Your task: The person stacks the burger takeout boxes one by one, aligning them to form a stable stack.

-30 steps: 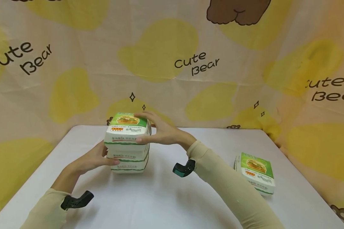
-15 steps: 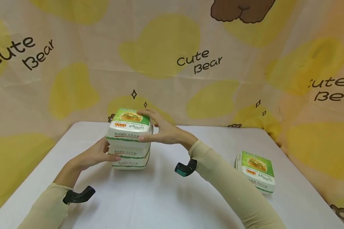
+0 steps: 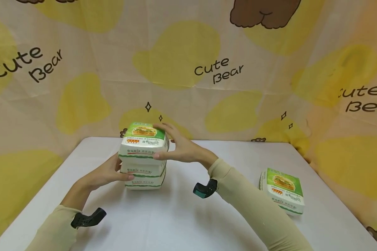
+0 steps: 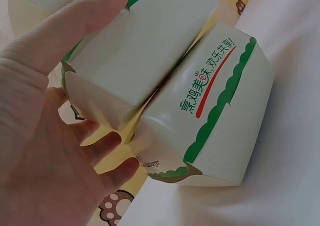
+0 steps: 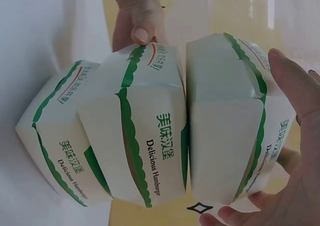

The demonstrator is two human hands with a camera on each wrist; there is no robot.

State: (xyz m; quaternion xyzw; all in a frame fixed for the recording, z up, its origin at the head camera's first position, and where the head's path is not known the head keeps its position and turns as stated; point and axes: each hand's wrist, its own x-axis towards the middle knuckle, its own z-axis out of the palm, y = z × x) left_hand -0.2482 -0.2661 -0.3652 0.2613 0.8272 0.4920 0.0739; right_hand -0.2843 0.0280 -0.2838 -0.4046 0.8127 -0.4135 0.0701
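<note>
Three white-and-green hamburger boxes form a stack at the left of the table in the head view. My right hand grips the top box, its thumb on the front and its fingers over the upper right edge. Lower down, my left hand holds the middle box from the left, with the thumb across its front. The bottom box sits on the table under the middle one, slightly offset. Part of the left hand's fingers is hidden behind the stack in the head view.
Another hamburger box lies apart on the right of the white table, near my right forearm. A bear-patterned cloth hangs behind the table and along its sides. Each wrist wears a black camera mount.
The head view shifts slightly. Both hands keep their holds on the stacked boxes, and no box visibly moves.
</note>
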